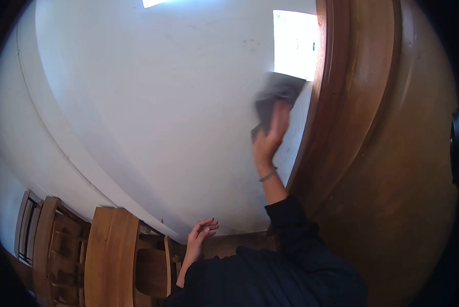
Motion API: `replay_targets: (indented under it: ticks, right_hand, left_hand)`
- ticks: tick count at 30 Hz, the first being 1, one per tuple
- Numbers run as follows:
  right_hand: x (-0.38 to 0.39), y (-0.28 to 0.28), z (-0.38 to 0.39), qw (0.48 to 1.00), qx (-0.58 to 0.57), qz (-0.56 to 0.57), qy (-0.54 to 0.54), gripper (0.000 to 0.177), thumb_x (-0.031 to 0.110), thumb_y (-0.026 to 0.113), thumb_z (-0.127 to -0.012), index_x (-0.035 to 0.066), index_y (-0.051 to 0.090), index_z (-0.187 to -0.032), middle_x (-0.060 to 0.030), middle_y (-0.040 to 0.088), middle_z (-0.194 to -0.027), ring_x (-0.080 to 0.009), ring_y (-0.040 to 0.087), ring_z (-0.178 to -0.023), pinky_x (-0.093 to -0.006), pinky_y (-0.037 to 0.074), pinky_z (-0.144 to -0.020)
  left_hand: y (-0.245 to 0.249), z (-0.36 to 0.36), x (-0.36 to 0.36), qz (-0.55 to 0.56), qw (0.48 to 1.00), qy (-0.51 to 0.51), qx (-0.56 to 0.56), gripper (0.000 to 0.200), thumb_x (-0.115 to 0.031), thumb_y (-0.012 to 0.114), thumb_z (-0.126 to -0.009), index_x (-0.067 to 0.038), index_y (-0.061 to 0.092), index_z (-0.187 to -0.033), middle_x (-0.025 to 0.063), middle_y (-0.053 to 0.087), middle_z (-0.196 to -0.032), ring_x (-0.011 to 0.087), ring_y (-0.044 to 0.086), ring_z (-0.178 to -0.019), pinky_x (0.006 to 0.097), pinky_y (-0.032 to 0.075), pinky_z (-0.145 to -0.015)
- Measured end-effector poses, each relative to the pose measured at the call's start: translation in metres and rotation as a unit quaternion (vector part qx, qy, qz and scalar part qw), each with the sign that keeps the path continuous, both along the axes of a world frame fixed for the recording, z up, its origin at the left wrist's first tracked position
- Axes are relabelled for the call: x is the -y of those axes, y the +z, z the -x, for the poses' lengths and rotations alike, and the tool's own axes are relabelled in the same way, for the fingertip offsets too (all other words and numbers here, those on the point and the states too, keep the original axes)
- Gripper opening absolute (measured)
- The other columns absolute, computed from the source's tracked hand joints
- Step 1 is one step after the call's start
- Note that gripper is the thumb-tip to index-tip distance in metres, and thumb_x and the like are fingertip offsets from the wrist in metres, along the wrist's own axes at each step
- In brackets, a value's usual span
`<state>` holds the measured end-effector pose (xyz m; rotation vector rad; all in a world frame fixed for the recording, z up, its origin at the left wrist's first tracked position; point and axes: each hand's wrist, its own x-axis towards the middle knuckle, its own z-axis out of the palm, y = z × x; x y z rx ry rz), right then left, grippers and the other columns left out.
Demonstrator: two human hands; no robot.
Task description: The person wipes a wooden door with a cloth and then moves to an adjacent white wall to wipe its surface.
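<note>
My right hand (273, 130) is raised and pressed flat over a dark grey cloth (276, 92) on the white wall (168, 112). Motion blurs the cloth and fingers a little. The cloth's top edge overlaps the lower part of a bright white rectangle (295, 43), and a brown wooden frame (332, 92) runs close on its right. A thin band circles my right wrist. Low in front of my body, my left hand (201, 231) hangs in the air with its fingers loosely bent and apart, holding nothing.
Wooden tables (109, 250) and a wooden chair (155, 268) stand at the lower left, with more chairs (65, 245) beyond. A brown surface (393, 215) fills the right side. A thin cable or seam (65, 153) runs along the left wall.
</note>
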<state>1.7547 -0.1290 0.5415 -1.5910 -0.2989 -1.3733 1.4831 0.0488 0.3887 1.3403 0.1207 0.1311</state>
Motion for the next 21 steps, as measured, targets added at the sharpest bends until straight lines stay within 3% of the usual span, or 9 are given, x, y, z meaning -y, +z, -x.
replay_targets:
  ticks: [1, 2, 4, 6, 9, 15, 18, 21]
  right_hand:
    - [-0.015, 0.004, -0.004, 0.998, 0.037, 0.042, 0.0, 0.076, -0.019, 0.049, -0.074, 0.008, 0.054, -0.145, -0.0162, 0.049, -0.151, -0.0339, 0.042, -0.143, -0.0501, 0.025, -0.121]
    - [-0.028, 0.012, -0.001, 0.989, 0.092, 0.106, 0.04, 0.066, -0.016, 0.048, -0.078, 0.01, 0.063, -0.137, -0.0134, 0.06, -0.141, -0.0316, 0.051, -0.137, -0.0467, 0.032, -0.118]
    - [-0.053, 0.019, 0.013, 0.961, 0.109, 0.243, 0.069, 0.053, -0.006, 0.051, -0.084, 0.016, 0.07, -0.129, -0.0039, 0.065, -0.136, -0.0227, 0.056, -0.132, -0.0447, 0.036, -0.115]
    - [-0.061, 0.018, 0.013, 0.945, 0.132, 0.266, 0.134, 0.044, -0.002, 0.055, -0.085, 0.017, 0.074, -0.121, -0.0006, 0.066, -0.134, -0.0186, 0.057, -0.13, -0.0449, 0.036, -0.115]
    - [-0.036, 0.021, -0.009, 0.95, 0.166, 0.239, 0.113, 0.038, 0.001, 0.058, -0.086, 0.016, 0.076, -0.116, -0.0014, 0.067, -0.131, -0.0203, 0.057, -0.129, -0.0466, 0.035, -0.115]
    - [0.06, 0.071, -0.037, 0.989, 0.128, 0.067, -0.039, 0.048, -0.006, 0.053, -0.08, 0.016, 0.077, -0.115, -0.0023, 0.069, -0.128, -0.0268, 0.056, -0.129, -0.0489, 0.035, -0.114]
    - [0.062, 0.059, -0.034, 0.993, 0.087, 0.078, -0.007, 0.051, -0.004, 0.051, -0.078, 0.018, 0.076, -0.116, -0.0012, 0.068, -0.128, -0.0247, 0.055, -0.13, -0.0476, 0.033, -0.115]
    - [0.038, 0.005, -0.022, 0.989, 0.033, 0.142, 0.034, 0.046, 0.004, 0.053, -0.082, 0.02, 0.076, -0.118, 0.0012, 0.067, -0.13, -0.0223, 0.052, -0.132, -0.0458, 0.025, -0.119]
  left_hand:
    - [0.002, -0.012, 0.001, -0.009, 1.0, -0.011, 0.007, 0.034, -0.014, 0.052, -0.102, -0.001, 0.057, -0.134, 0.0136, 0.063, -0.131, 0.0241, 0.061, -0.122, 0.0367, 0.046, -0.103]
    - [0.003, -0.024, 0.002, -0.019, 0.999, -0.023, 0.013, 0.034, -0.013, 0.052, -0.102, -0.001, 0.057, -0.133, 0.0137, 0.063, -0.131, 0.0239, 0.061, -0.122, 0.0368, 0.045, -0.104]
    - [0.011, -0.044, 0.009, -0.042, 0.998, -0.034, 0.032, 0.032, -0.01, 0.051, -0.102, -0.001, 0.057, -0.132, 0.0142, 0.062, -0.132, 0.024, 0.061, -0.122, 0.0371, 0.045, -0.104]
    - [0.036, -0.069, 0.022, -0.072, 0.995, -0.03, 0.061, 0.03, -0.008, 0.051, -0.102, -0.001, 0.057, -0.131, 0.0149, 0.061, -0.134, 0.0243, 0.061, -0.122, 0.0374, 0.045, -0.105]
    - [0.066, -0.104, 0.03, -0.134, 0.982, -0.016, 0.13, 0.03, -0.007, 0.051, -0.1, 0.001, 0.057, -0.128, 0.0159, 0.062, -0.127, 0.0274, 0.061, -0.119, 0.0408, 0.045, -0.106]
    - [0.081, -0.155, 0.035, -0.145, 0.968, -0.021, 0.206, 0.024, -0.004, 0.051, -0.099, 0.002, 0.062, -0.12, 0.014, 0.064, -0.118, 0.0282, 0.065, -0.113, 0.0409, 0.047, -0.105]
    - [0.07, -0.175, 0.035, -0.133, 0.974, -0.04, 0.18, 0.023, 0.0, 0.049, -0.101, 0.002, 0.063, -0.119, 0.0133, 0.063, -0.119, 0.0265, 0.063, -0.117, 0.0386, 0.047, -0.105]
    - [0.063, -0.182, 0.036, -0.135, 0.979, -0.04, 0.149, 0.023, 0.001, 0.052, -0.098, 0.001, 0.064, -0.118, 0.0146, 0.062, -0.122, 0.0285, 0.06, -0.122, 0.0398, 0.045, -0.107]
